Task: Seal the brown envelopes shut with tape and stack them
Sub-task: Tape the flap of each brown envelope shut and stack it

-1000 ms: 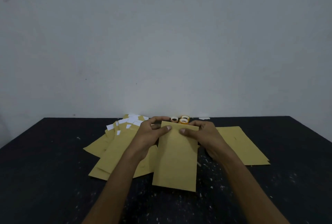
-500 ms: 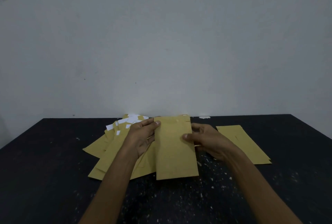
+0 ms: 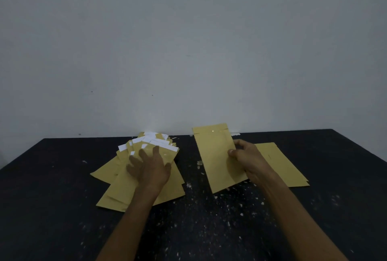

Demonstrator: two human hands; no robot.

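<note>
While the right hand point(image 3: 249, 160) pinches an envelope point(image 3: 217, 156) at its right edge, thumb on top and fingers curled behind, the envelope is held tilted over the black table point(image 3: 52, 198), partly above a flat stack point(image 3: 280, 164) at the right. The left hand point(image 3: 150, 166), fingers spread, is blurred over the fanned pile point(image 3: 125, 189) at the left, whose far ends show white strips point(image 3: 155, 137). Whether it touches the pile cannot be told.

One envelope point(image 3: 215, 156) held; one fanned pile point(image 3: 125, 187), count unclear; one flat stack point(image 3: 282, 166); one table point(image 3: 62, 208).
</note>
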